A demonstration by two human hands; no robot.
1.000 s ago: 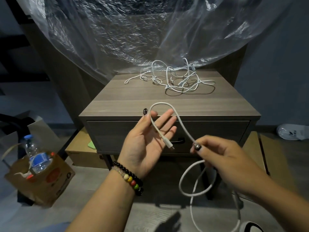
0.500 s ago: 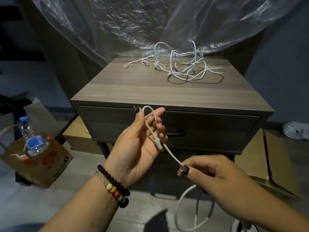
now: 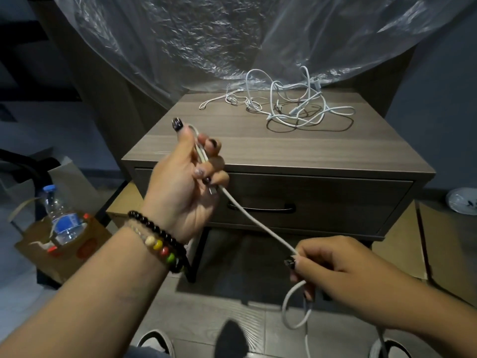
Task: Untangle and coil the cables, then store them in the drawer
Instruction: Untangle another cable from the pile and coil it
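the left hand [image 3: 184, 182] has its fingers curled round the first loop of the white cable [image 3: 254, 223], plug end at its palm. the right hand [image 3: 333, 270], at 4 o'clock from it, pinches the same cable further down; the slack probably trails to the floor. feed each turn evenly and lay it flat against the last. the tangle [image 3: 289, 104] waits on the nightstand [image 3: 258, 151], with the drawer [image 3: 322, 202] closed.

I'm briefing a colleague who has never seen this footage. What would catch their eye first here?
Most striking is the white cable stretched taut between the left hand, which grips one end in front of the nightstand, and the right hand, which pinches it lower down. Next comes the tangle of white cables at the back of the nightstand top, under a crinkled plastic sheet. The drawer is closed.
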